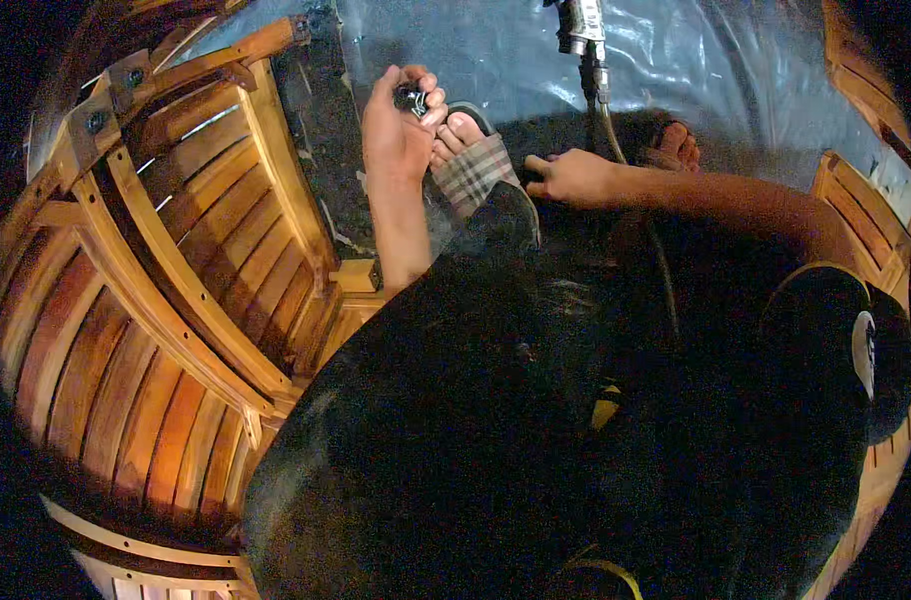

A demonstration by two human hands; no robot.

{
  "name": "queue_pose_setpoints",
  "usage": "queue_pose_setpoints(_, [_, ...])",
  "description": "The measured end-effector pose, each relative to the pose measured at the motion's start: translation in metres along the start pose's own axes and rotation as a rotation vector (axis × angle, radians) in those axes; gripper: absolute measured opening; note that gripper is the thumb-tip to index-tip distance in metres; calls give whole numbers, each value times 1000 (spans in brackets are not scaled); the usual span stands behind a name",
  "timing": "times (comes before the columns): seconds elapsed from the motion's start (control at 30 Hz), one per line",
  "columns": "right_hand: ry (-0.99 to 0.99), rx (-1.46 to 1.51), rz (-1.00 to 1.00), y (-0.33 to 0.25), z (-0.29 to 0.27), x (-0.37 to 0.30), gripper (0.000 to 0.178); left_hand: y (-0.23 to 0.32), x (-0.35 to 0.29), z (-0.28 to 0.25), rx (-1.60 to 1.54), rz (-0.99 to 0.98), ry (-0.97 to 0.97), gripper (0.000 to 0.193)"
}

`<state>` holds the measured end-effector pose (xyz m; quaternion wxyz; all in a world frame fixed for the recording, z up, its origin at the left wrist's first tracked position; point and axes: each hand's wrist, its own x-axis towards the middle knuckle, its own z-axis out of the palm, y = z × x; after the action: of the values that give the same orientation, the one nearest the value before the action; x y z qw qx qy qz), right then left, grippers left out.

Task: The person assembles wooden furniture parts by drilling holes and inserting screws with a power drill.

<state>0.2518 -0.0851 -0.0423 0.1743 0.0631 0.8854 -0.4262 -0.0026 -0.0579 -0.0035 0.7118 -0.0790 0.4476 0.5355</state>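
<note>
My left hand [401, 130] is raised beside my slippered foot, palm turned up and fingers curled. In it sits a small dark, shiny thing [412, 98] with bright glints; its kind is too small to make out. To the right, my right hand [581, 178] reaches down low by the side of the plaid slipper [473, 172]. Its fingers are bent together, and whatever they hold is lost in the shadow. Beyond that hand lies a silver air tool [582, 28] with a hose [612, 135] running back toward me.
Slatted wooden chair-like frames [176, 330] crowd the left side. More slatted wood [866, 215] stands at the right. A blue-grey plastic sheet [456, 45] covers the floor ahead. My other foot [679, 145] rests in shadow beyond my right forearm. Dark clothing fills the lower middle.
</note>
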Motion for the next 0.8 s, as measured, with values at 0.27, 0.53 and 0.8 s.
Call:
queue_pose_setpoints(0.27, [41, 105, 17, 8, 26, 8, 28, -3, 11, 7, 70, -53, -64, 23])
queue_pose_setpoints(0.53, [47, 32, 51, 16, 24, 6, 22, -12, 15, 11, 137, -53, -34, 23])
queue_pose_setpoints(0.8, [142, 186, 274, 24, -2, 6, 30, -15, 14, 11, 188, -4, 67, 28])
